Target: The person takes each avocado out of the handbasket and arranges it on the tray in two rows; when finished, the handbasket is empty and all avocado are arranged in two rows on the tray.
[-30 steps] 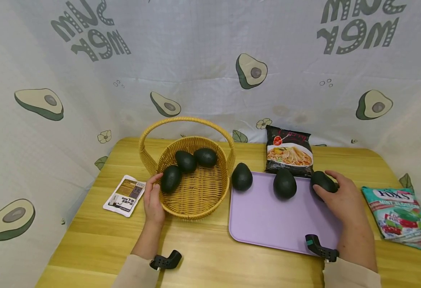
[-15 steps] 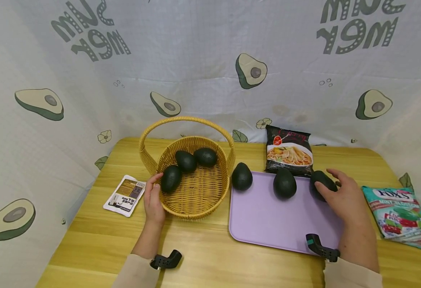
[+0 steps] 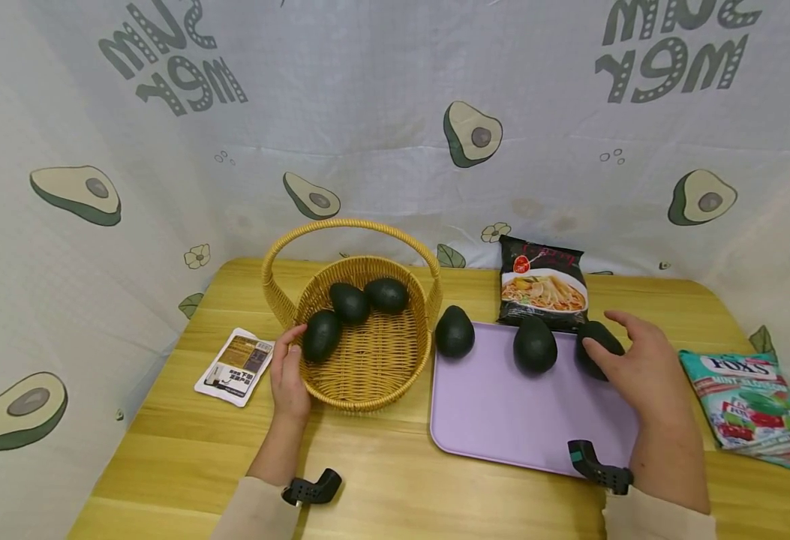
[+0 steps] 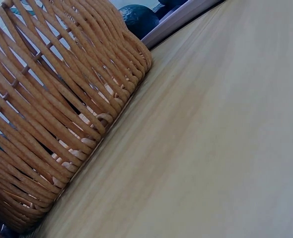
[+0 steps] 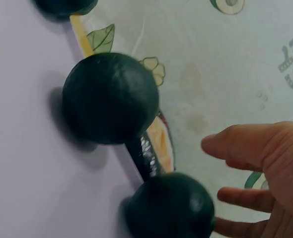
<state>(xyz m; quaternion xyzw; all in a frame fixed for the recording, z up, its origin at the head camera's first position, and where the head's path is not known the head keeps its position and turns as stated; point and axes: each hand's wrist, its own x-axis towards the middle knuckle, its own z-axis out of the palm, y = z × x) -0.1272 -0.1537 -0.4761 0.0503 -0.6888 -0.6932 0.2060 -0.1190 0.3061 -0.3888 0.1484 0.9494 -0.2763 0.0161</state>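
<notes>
Your right hand, spread, holding nothing, shows more fingers in its wrist view; left hand, grip unclear; six avocados, one basket.

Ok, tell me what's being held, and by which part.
The left hand touches the left rim of the wicker basket; whether it grips there cannot be told. The right hand holds nothing, spread beside the rightmost avocado.

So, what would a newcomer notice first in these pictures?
Probably the yellow basket left of centre, holding three avocados, with the left hand against it. To its right, three more avocados line the far edge of the purple tray, the right hand by the rightmost. Behind hangs an avocado-printed curtain.
</notes>
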